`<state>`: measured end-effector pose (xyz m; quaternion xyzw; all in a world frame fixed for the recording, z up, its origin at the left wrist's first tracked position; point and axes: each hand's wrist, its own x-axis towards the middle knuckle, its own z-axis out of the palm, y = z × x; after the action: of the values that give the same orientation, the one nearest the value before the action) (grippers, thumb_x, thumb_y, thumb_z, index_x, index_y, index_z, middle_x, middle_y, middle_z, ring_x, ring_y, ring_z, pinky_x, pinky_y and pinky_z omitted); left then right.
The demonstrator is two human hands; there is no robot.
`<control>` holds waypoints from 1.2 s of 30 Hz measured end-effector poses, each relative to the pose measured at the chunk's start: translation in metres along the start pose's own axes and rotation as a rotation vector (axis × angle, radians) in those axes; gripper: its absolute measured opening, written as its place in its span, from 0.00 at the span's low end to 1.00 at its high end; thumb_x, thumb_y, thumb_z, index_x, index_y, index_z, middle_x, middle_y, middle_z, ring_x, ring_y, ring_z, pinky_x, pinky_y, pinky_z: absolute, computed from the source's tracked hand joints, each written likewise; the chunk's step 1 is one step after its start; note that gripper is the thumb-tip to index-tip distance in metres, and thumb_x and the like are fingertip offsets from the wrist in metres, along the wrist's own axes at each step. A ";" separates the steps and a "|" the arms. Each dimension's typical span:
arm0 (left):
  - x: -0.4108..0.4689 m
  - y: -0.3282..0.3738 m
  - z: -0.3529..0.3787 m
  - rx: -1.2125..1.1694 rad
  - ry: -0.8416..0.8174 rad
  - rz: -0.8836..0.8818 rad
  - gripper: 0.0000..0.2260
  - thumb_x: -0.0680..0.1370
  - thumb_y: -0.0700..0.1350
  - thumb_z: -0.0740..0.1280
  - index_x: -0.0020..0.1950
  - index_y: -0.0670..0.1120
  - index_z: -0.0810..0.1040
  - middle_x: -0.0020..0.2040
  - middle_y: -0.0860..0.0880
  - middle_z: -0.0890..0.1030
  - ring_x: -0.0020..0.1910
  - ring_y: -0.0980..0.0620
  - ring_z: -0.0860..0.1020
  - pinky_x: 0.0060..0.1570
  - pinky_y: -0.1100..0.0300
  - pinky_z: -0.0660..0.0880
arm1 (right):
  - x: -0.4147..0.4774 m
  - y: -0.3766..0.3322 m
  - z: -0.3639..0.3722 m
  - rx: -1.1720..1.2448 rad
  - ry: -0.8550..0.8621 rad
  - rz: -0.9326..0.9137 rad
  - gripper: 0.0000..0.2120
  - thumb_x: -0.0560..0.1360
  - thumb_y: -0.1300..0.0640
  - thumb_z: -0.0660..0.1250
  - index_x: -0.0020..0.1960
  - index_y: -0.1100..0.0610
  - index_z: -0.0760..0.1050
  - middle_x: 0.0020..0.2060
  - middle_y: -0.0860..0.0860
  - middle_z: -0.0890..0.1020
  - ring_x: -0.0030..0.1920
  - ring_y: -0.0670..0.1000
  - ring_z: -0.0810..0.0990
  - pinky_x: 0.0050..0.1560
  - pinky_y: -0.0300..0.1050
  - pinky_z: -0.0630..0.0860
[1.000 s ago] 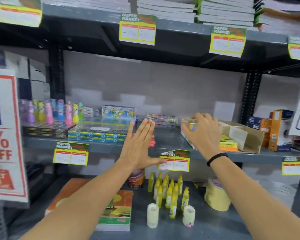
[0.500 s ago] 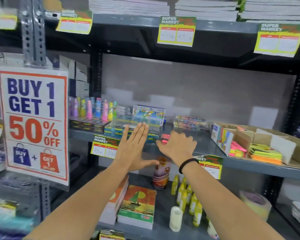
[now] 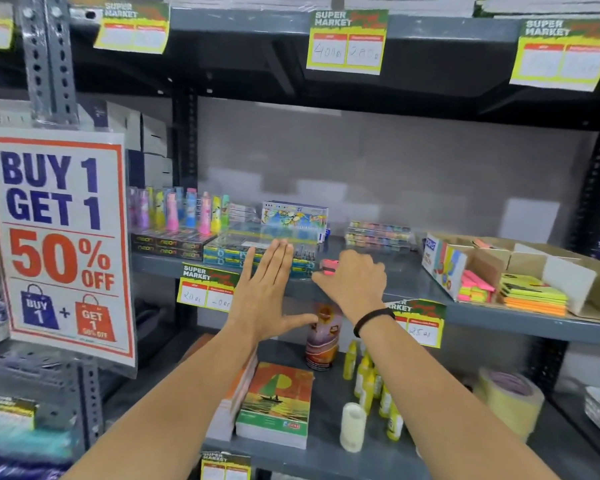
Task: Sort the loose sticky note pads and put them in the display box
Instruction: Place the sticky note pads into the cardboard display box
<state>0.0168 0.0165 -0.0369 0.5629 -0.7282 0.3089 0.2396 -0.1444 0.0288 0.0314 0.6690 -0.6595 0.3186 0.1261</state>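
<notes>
A cardboard display box (image 3: 589, 289) sits at the right of the middle shelf, holding pink and yellow-green sticky note pads (image 3: 473, 289) and a stack of yellow and orange pads (image 3: 532, 296). A loose pink pad (image 3: 329, 265) lies on the shelf near its front edge. My right hand (image 3: 354, 282) curls over this pad, fingers closing around it. My left hand (image 3: 264, 292) is flat and open, fingers together and pointing up, just left of the right hand in front of a stack of blue boxes (image 3: 229, 251).
Highlighters (image 3: 177, 211), a colour box (image 3: 295, 218) and clear cases (image 3: 378, 235) stand on the middle shelf. Below are notebooks (image 3: 278, 403), glue bottles (image 3: 368, 379), tape rolls (image 3: 510, 400). A "BUY 1 GET 1" sign (image 3: 58, 237) hangs at left. Price tags line the shelf edges.
My right hand left the display box and moved left to the loose pink pad, closing over it. The view swung left. My left hand stayed open in place.
</notes>
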 end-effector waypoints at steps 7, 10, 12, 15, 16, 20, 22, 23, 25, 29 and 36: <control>0.003 0.004 -0.001 0.016 -0.008 -0.031 0.56 0.66 0.81 0.46 0.79 0.39 0.47 0.80 0.43 0.50 0.79 0.46 0.45 0.75 0.39 0.46 | 0.000 0.006 0.000 0.059 0.041 -0.021 0.20 0.65 0.42 0.68 0.47 0.57 0.76 0.46 0.55 0.81 0.49 0.59 0.78 0.48 0.49 0.69; 0.008 0.011 -0.005 0.029 0.020 0.008 0.57 0.65 0.81 0.47 0.79 0.39 0.48 0.80 0.42 0.52 0.79 0.46 0.47 0.75 0.38 0.44 | -0.004 0.012 -0.005 0.070 0.098 -0.066 0.16 0.65 0.44 0.68 0.44 0.56 0.77 0.42 0.53 0.82 0.47 0.57 0.78 0.49 0.48 0.68; 0.017 0.024 -0.009 0.003 0.050 0.042 0.58 0.65 0.82 0.48 0.78 0.38 0.50 0.79 0.42 0.53 0.79 0.47 0.48 0.74 0.37 0.44 | -0.006 0.021 -0.012 0.082 0.129 -0.068 0.15 0.65 0.45 0.68 0.43 0.57 0.77 0.41 0.53 0.82 0.46 0.56 0.79 0.51 0.49 0.69; 0.034 0.049 -0.014 -0.064 0.084 0.079 0.58 0.65 0.82 0.48 0.79 0.39 0.49 0.79 0.43 0.53 0.79 0.47 0.49 0.74 0.37 0.44 | -0.005 0.040 -0.028 0.090 0.178 -0.073 0.15 0.65 0.45 0.68 0.41 0.56 0.77 0.38 0.52 0.82 0.44 0.55 0.79 0.51 0.49 0.71; 0.038 0.055 -0.016 -0.080 0.090 0.094 0.58 0.65 0.82 0.47 0.79 0.38 0.49 0.79 0.43 0.53 0.79 0.47 0.49 0.74 0.36 0.44 | -0.005 0.045 -0.035 0.104 0.202 -0.080 0.14 0.65 0.45 0.68 0.40 0.56 0.78 0.37 0.52 0.82 0.42 0.54 0.79 0.50 0.49 0.73; 0.048 0.084 -0.018 -0.122 0.102 0.155 0.58 0.65 0.81 0.48 0.78 0.37 0.53 0.79 0.42 0.56 0.79 0.47 0.51 0.74 0.36 0.45 | -0.005 0.078 -0.067 0.146 0.362 -0.066 0.13 0.62 0.47 0.70 0.37 0.57 0.79 0.33 0.52 0.82 0.38 0.54 0.78 0.43 0.46 0.70; 0.050 0.095 -0.017 -0.126 0.107 0.189 0.57 0.66 0.81 0.48 0.77 0.36 0.54 0.78 0.41 0.57 0.78 0.47 0.51 0.74 0.36 0.46 | -0.005 0.096 -0.082 0.145 0.412 -0.062 0.12 0.63 0.48 0.70 0.38 0.56 0.79 0.34 0.52 0.82 0.38 0.55 0.78 0.43 0.47 0.70; 0.053 0.104 -0.017 -0.130 0.110 0.210 0.56 0.67 0.81 0.48 0.77 0.36 0.54 0.78 0.41 0.58 0.78 0.46 0.52 0.74 0.35 0.47 | -0.005 0.108 -0.091 0.132 0.429 -0.051 0.12 0.63 0.48 0.70 0.39 0.56 0.80 0.35 0.52 0.83 0.39 0.55 0.78 0.44 0.47 0.71; 0.056 0.110 -0.017 -0.129 0.111 0.227 0.56 0.67 0.80 0.47 0.77 0.37 0.55 0.78 0.41 0.58 0.78 0.46 0.52 0.74 0.35 0.48 | -0.002 0.126 -0.102 0.113 0.462 -0.035 0.13 0.65 0.46 0.71 0.40 0.56 0.80 0.37 0.54 0.84 0.41 0.56 0.79 0.45 0.49 0.71; 0.065 0.123 -0.020 -0.160 0.097 0.247 0.56 0.67 0.81 0.47 0.78 0.37 0.55 0.78 0.42 0.58 0.78 0.46 0.53 0.74 0.36 0.46 | 0.000 0.175 -0.123 0.057 0.491 0.077 0.18 0.67 0.40 0.70 0.45 0.55 0.81 0.42 0.54 0.85 0.46 0.57 0.80 0.49 0.50 0.73; 0.066 0.126 -0.010 -0.146 0.075 0.278 0.54 0.68 0.80 0.48 0.78 0.38 0.55 0.78 0.42 0.59 0.78 0.45 0.54 0.75 0.38 0.48 | -0.003 0.229 -0.116 0.009 0.392 0.151 0.20 0.66 0.40 0.71 0.47 0.55 0.83 0.39 0.52 0.85 0.43 0.55 0.82 0.43 0.46 0.78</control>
<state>-0.1212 0.0018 -0.0063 0.4259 -0.8102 0.3060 0.2619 -0.3951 0.0775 0.0605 0.5435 -0.6693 0.4542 0.2245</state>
